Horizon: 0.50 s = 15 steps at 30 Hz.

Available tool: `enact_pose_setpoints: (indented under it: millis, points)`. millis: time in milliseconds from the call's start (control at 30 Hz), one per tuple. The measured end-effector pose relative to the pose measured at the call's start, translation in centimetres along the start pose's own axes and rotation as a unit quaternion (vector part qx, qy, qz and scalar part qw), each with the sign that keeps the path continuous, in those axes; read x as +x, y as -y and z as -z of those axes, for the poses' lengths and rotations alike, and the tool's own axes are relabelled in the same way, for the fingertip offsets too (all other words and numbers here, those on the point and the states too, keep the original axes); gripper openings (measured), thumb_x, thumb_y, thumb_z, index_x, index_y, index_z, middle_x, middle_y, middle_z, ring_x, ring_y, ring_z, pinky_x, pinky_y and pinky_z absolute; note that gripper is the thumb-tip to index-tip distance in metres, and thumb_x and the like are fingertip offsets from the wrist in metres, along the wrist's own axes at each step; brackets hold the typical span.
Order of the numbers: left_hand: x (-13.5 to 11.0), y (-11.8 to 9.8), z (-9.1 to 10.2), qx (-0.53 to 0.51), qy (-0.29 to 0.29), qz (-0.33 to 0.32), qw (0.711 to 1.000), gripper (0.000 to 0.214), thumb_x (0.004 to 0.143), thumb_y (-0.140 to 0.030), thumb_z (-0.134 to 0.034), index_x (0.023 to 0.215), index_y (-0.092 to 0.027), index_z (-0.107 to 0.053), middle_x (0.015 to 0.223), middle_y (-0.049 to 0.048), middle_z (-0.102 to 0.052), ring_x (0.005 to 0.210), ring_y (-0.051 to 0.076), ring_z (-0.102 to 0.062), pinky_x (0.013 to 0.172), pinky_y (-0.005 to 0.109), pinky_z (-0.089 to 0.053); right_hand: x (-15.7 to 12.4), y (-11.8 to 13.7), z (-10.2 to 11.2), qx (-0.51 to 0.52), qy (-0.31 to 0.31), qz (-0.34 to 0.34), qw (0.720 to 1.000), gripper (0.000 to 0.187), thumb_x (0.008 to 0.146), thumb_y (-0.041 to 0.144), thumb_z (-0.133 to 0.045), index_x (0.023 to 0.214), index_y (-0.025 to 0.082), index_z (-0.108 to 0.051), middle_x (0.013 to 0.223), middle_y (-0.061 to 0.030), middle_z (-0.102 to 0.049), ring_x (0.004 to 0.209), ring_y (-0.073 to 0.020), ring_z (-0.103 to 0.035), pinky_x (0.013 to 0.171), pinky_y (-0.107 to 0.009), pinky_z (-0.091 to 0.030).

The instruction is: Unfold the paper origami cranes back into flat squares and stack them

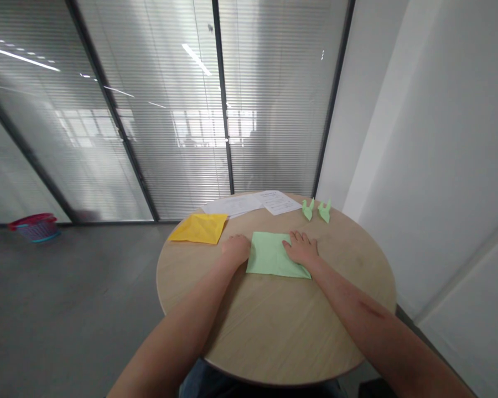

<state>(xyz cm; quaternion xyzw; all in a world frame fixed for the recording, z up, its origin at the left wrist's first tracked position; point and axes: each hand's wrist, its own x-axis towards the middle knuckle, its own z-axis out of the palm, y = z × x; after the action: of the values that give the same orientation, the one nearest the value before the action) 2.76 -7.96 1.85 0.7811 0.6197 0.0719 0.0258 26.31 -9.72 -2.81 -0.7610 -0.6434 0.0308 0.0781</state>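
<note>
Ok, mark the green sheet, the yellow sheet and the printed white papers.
green sheet (269, 255): head view, its bare middle.
yellow sheet (199, 228): head view, its centre.
white papers (240, 204): head view, middle of the left page.

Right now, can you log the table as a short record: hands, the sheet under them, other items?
surface: round wooden table
left hand: at the left edge of the green paper
right hand: flat on its right part
green paper: lying flat, mid-table
far side: yellow paper left, white sheets middle, two green folded figures right
</note>
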Motion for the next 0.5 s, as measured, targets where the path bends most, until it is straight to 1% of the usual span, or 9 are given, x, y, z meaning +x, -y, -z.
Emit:
enact_pose_setpoints:
  millis: [67,167,300,367,433,500]
  points:
    - [0.1,0.4,0.6,0.004,0.002,0.002,1.0,0.041,0.093,-0.036,-0.044,0.111,-0.011,-0.072,0.116,0.0264,-0.067,0.114,0.037,-0.062,0.096,0.047,-0.047,-0.1,0.0,0.1,0.002,0.001,-0.004,1.0,0.07,0.099,0.056,-0.021,0.156,0.016,-0.028,0.163,-0.0165,-0.023,0.147,-0.0347,-0.022,0.112,-0.066,-0.017]
    - [0.0,0.5,1.2,0.012,-0.004,0.005,1.0,0.041,0.091,-0.037,-0.045,0.104,-0.011,-0.075,0.112,0.0255,-0.07,0.109,0.036,-0.066,0.09,0.042,-0.05,-0.2,0.1,0.1,0.003,0.002,-0.006,1.0,0.069,0.099,0.056,-0.021,0.156,0.017,-0.028,0.163,-0.0169,-0.023,0.148,-0.0347,-0.021,0.112,-0.067,-0.016]
    - [-0.3,-0.3,1.6,0.01,0.01,-0.006,1.0,0.043,0.09,-0.041,-0.048,0.101,-0.01,-0.075,0.109,0.0239,-0.072,0.102,0.035,-0.069,0.083,0.039,-0.053,-0.2,0.1,-0.1,0.002,-0.007,-0.011,1.0,0.069,0.099,0.056,-0.021,0.155,0.017,-0.029,0.162,-0.0163,-0.024,0.146,-0.034,-0.023,0.112,-0.067,-0.017]
    - [-0.3,-0.8,1.4,-0.016,0.022,-0.015,1.0,0.041,0.089,-0.042,-0.05,0.099,-0.012,-0.075,0.108,0.0224,-0.073,0.1,0.034,-0.069,0.083,0.038,-0.052,-0.1,0.1,-0.1,0.002,-0.008,-0.01,1.0,0.069,0.099,0.056,-0.021,0.155,0.017,-0.029,0.162,-0.0158,-0.025,0.146,-0.0339,-0.023,0.112,-0.067,-0.017]
    - [-0.1,-0.9,1.0,-0.06,0.029,-0.018,0.998,0.036,0.087,-0.04,-0.053,0.101,-0.014,-0.074,0.109,0.0198,-0.073,0.1,0.031,-0.07,0.082,0.035,-0.052,-0.1,0.1,-0.1,0.002,-0.005,-0.009,1.0,0.069,0.099,0.056,-0.021,0.155,0.018,-0.029,0.162,-0.0156,-0.025,0.146,-0.0341,-0.022,0.112,-0.067,-0.017]
    - [0.1,-0.8,0.6,-0.11,0.022,-0.017,0.994,0.036,0.085,-0.034,-0.057,0.113,-0.015,-0.07,0.111,0.0166,-0.073,0.1,0.027,-0.07,0.08,0.031,-0.052,-0.1,0.1,0.0,0.004,-0.002,-0.01,1.0,0.069,0.099,0.056,-0.021,0.155,0.018,-0.028,0.162,-0.0156,-0.025,0.146,-0.0343,-0.022,0.112,-0.067,-0.017]
